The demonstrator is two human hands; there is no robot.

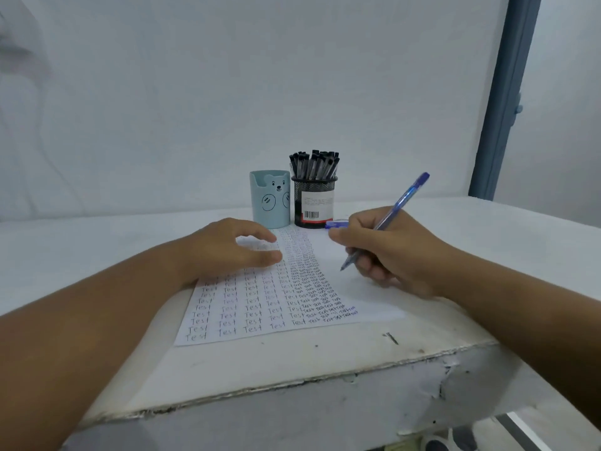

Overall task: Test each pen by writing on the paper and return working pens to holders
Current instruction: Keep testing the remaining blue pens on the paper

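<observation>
**penhoarder:** so how far along is this looking? The paper [276, 288] is lying near the front edge of the table [471, 229], and it's getting packed with rows of "Test", mostly black with a bit of blue at the lower right.

**inkcheck:** I'd guess well into it. The right hand [390, 252] is gripping a blue pen [387, 221] in a writing grip, tip hovering right at the blank right side of the sheet; can't tell if it's touching. The left hand [227, 249] is lying on the paper with relaxed fingers, holding nothing, just pinning it.

**penhoarder:** and the holders?

**inkcheck:** Both are sitting at the paper's far edge. The black mesh holder [313, 203] is standing crammed with black-capped pens, the bear cup [270, 200] beside it is showing none above its rim. A blue cap [336, 224] is lying by the mesh one. So this pen is probably needing capping and returning.
</observation>
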